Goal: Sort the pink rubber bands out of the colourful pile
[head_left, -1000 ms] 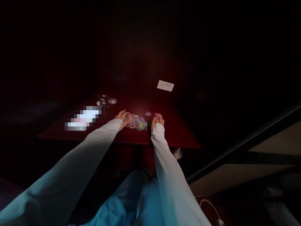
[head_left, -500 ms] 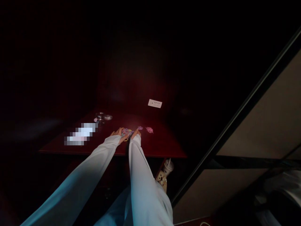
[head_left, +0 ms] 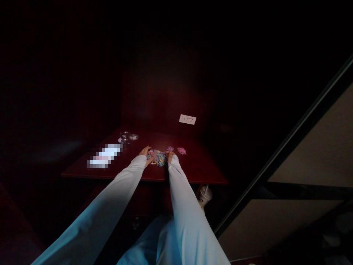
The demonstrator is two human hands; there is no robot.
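A loose pile of small rubber hair ties [head_left: 157,157] in mixed pastel colours lies on the dark red table [head_left: 132,173]. My left hand [head_left: 145,154] rests at the pile's left edge, thumb and fingers apart around that side. At the right edge is my right hand [head_left: 170,156], its fingers drawn together against the pile; anything between them is too small to make out. Just beyond it lies a small purple bunch of ties [head_left: 170,148]. A pink bunch [head_left: 181,151] sits apart, farther right.
A clear round container [head_left: 125,137] and what looks like its lid [head_left: 134,137] stand at the back left. Nearer is a bright blurred-out rectangle [head_left: 106,155]. A white wall socket [head_left: 188,119] is behind the table. A lidded cup with a straw [head_left: 205,194] stands below the right edge.
The view has shifted, so the table sits farther right in the picture. My hands have moved apart, and more of the hair-tie pile shows between them.
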